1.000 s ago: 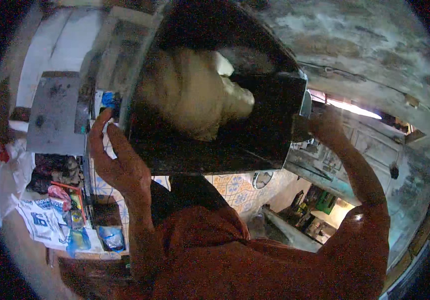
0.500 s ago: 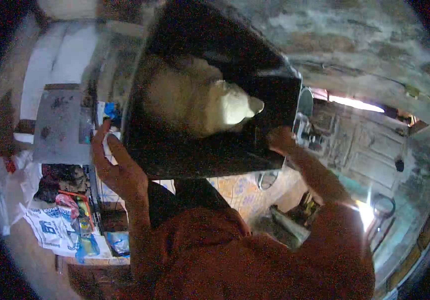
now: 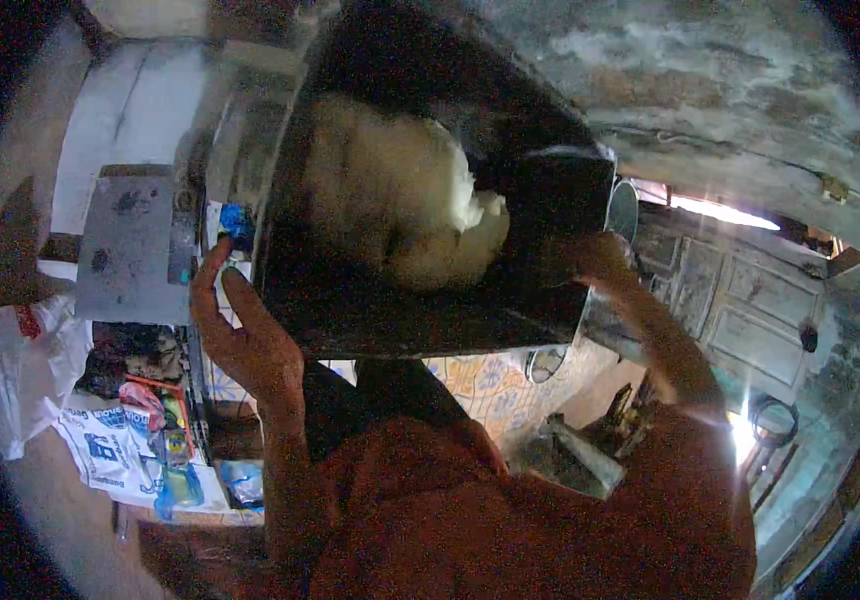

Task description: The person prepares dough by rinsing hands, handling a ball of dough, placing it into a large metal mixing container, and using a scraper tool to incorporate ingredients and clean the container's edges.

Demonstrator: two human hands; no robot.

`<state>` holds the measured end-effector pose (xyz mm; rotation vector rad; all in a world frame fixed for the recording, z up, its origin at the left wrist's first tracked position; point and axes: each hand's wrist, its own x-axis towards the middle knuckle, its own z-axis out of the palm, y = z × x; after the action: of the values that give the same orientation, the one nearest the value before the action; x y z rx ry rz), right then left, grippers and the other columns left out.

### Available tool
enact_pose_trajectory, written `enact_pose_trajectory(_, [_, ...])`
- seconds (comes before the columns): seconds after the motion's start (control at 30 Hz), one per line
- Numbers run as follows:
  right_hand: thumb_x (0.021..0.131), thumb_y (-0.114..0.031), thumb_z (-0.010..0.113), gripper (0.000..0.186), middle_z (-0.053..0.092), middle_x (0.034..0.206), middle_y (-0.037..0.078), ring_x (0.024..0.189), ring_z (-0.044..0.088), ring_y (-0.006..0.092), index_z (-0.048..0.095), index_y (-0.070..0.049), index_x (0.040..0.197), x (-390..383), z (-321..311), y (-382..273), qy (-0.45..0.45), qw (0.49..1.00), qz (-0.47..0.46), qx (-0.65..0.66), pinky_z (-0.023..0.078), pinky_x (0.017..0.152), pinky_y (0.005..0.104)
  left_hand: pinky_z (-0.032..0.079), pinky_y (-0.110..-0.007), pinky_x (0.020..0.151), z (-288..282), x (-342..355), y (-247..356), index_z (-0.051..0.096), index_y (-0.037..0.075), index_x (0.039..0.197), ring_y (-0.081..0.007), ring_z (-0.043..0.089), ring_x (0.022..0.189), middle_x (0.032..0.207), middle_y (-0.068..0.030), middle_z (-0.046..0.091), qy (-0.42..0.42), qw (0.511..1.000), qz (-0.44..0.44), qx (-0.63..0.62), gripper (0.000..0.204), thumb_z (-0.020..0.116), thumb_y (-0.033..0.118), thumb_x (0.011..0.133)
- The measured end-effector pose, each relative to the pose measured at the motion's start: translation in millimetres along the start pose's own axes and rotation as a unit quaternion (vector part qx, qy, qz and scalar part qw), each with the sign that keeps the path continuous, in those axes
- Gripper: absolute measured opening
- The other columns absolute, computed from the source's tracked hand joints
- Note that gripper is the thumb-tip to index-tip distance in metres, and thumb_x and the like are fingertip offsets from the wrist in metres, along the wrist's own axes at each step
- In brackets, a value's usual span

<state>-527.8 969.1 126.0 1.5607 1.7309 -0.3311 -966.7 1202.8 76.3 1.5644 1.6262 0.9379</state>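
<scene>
Grey wall (image 3: 720,85) beyond bin (image 3: 420,335); lump (image 3: 400,190) lies left of nearer right hand (image 3: 598,260), long axis slanting toward it, right grip can't tell, left hand (image 3: 255,345) fingers apart.

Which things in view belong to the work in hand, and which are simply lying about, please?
In use: pale dough-like mass; dark open container around it; left hand, beside it; right hand, at its right side.

Lying about: blue-printed white bag; white plastic bag; blue packet.
</scene>
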Motion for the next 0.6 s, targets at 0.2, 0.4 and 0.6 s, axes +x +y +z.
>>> enact_pose_trajectory(0.2, [0.078, -0.034, 0.065, 0.027, 0.061, 0.061, 0.010, 0.059, 0.062, 0.0334, 0.071, -0.011, 0.091, -49, 68, -45, 0.017, 0.991, 0.135, 0.010, 0.048, 0.060, 0.0535, 0.040, -0.041, 0.100, 0, 6, 11, 0.063, 0.002, 0.115, -0.0279, 0.057, 0.111, 0.117, -0.0132, 0.064, 0.009, 0.999, 0.000, -0.035, 0.028, 0.047, 0.018, 0.100])
enact_pose_trajectory(0.4, [0.078, -0.025, 0.064, 0.022, 0.059, 0.061, 0.012, 0.058, 0.060, 0.0345, 0.069, -0.009, 0.092, -74, -103, -42, -0.123, 0.988, 0.084, 0.038, 0.048, 0.054, 0.0512, 0.039, -0.041, 0.101, 2, -3, 0, 0.064, 0.002, 0.114, -0.0271, 0.056, 0.112, 0.117, -0.0124, 0.064, 0.000, 1.000, 0.007, -0.010, 0.029, 0.046, 0.021, 0.101])
enact_pose_trajectory(0.6, [0.088, -0.057, 0.054, 0.056, 0.059, 0.109, 0.027, 0.097, 0.060, 0.0407, 0.066, -0.009, 0.113, -82, 170, -90, 0.227, 0.944, 0.203, -0.124, 0.049, 0.077, 0.0532, 0.040, -0.040, 0.100, 3, 5, 20, 0.064, 0.002, 0.113, -0.0271, 0.057, 0.110, 0.116, -0.0136, 0.064, 0.003, 0.996, -0.032, -0.084, 0.027, 0.047, 0.017, 0.099])
